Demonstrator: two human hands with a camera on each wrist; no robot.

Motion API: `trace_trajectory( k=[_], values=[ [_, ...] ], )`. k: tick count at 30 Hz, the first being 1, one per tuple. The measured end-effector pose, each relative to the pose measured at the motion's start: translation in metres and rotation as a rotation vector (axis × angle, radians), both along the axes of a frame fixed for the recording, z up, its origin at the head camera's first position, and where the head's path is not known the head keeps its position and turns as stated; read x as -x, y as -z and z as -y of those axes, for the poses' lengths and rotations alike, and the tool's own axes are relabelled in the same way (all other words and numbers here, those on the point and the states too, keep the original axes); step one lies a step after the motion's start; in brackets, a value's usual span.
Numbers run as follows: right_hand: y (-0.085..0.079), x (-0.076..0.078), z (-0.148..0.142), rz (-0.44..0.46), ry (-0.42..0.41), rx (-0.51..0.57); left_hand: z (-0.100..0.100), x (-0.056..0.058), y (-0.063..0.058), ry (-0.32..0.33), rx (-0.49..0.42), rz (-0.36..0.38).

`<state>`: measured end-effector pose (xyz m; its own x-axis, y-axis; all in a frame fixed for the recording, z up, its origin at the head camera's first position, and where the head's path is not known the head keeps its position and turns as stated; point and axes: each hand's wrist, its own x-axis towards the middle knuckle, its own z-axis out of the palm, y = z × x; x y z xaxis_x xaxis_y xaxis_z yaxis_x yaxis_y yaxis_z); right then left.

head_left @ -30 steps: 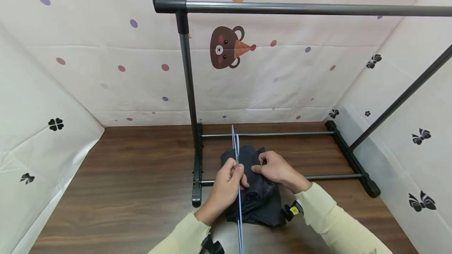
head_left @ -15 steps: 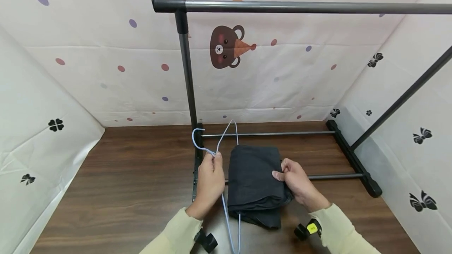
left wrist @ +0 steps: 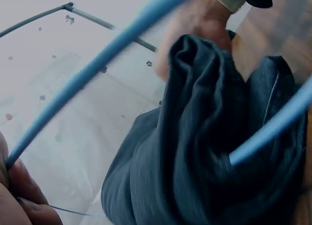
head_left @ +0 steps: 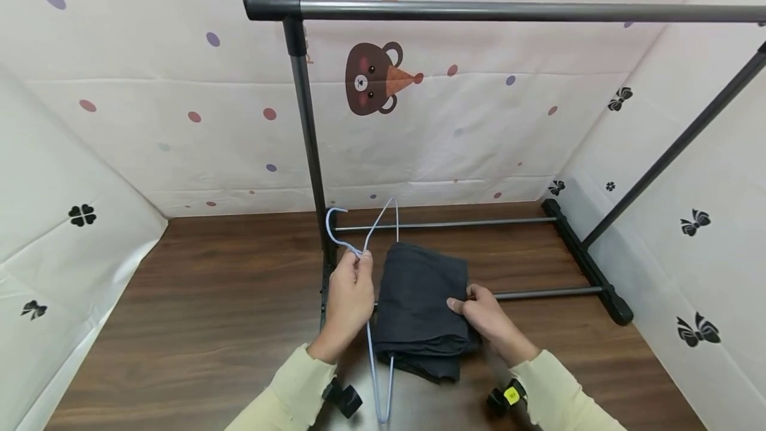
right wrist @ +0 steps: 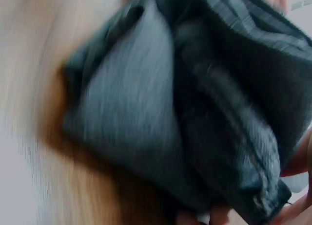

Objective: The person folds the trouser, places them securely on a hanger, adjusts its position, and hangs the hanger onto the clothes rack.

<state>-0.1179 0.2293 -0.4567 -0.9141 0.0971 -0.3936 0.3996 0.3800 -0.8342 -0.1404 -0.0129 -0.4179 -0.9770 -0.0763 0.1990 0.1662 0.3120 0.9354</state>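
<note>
Dark folded trousers (head_left: 421,298) hang over a light blue wire hanger (left wrist: 92,69); its wire passes through the fold in the left wrist view. In the head view my left hand (head_left: 350,298) pinches the hanger just below its hook, which points up and left. My right hand (head_left: 487,319) holds the right edge of the trousers, thumb on top of the cloth. Blurred dark cloth fills most of the right wrist view, with fingertips (right wrist: 219,215) showing at its lower edge. The hanger's lower bar is hidden inside the fold.
A black clothes rack stands ahead, with a top rail (head_left: 479,12), a left post (head_left: 308,125) and low crossbars (head_left: 550,292) behind the trousers. Below is a brown wood-grain floor (head_left: 239,311). White printed sheets (head_left: 179,145) enclose the back and sides.
The hanger has turned from edge-on so its hook and frame show, and the trousers now face up. My left hand moved left to the hook's base; my right hand shifted to the trousers' right edge.
</note>
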Motion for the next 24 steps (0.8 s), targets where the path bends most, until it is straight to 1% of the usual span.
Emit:
trace_trajectory(
  k=[2,4,7,9,11,13,16,21,24],
  values=[
    [-0.002,-0.002,0.005,0.01,-0.001,0.013,-0.001,0.0,0.001,0.037,-0.01,-0.01],
    [-0.003,-0.004,0.01,0.022,0.004,0.058,-0.003,-0.001,0.0,0.082,-0.022,-0.022],
    [0.001,-0.006,0.013,0.036,0.023,0.194,-0.006,-0.001,-0.003,0.131,-0.027,-0.034],
    [0.006,-0.007,0.014,0.028,0.036,0.278,-0.006,-0.001,-0.006,0.15,-0.031,-0.043],
    [0.011,-0.009,0.013,0.018,0.044,0.354,-0.006,-0.001,-0.012,0.155,-0.037,-0.055],
    [0.015,-0.011,0.011,0.004,0.047,0.393,-0.004,-0.001,-0.021,0.16,-0.049,-0.066],
    [0.02,-0.013,0.006,0.009,0.028,0.461,0.0,0.0,-0.039,0.166,-0.058,-0.065],
    [0.023,-0.013,-0.002,0.017,-0.006,0.604,0.004,0.002,-0.069,0.188,-0.045,-0.025],
    [0.023,-0.013,-0.002,0.024,-0.014,0.701,0.002,0.003,-0.085,0.219,-0.053,-0.004]
  ],
)
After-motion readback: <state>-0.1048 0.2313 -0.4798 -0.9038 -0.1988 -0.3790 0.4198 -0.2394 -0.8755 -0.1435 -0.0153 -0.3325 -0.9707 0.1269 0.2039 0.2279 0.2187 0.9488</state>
